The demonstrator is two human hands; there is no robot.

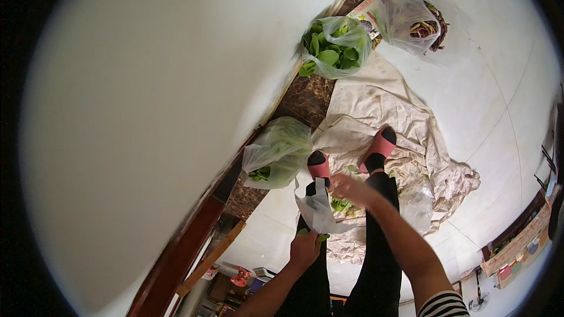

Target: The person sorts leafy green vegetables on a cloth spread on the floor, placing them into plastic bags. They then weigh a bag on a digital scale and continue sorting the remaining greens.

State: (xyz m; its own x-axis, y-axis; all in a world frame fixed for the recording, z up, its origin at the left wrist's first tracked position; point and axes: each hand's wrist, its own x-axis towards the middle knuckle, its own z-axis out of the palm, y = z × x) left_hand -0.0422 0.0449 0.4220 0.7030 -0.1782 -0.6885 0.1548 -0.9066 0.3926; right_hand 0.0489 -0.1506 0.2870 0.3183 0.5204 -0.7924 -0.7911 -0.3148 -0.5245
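My left hand (305,248) is closed around some green leaves (323,237), whose tips stick out at both sides of the fist. Right beyond it a white plastic bag (316,207) lies over my left shin, its handles spread; I cannot tell whether the hand also grips it. My right hand (352,190) is blurred, between my lower legs and above the cloth; its fingers are not clear enough to show a hold. Loose leaf scraps (341,204) lie on the crumpled cream cloth (379,92) below it.
Against the wall (154,97) stand a clear bag of leafy greens (284,152) and another bag of greens (328,48). Farther off is a bag of long purplish bean pods (429,28) beside a printed packet (365,13). My pink slippers (381,145) rest on the cloth. A crumpled clear bag (416,202) lies right.
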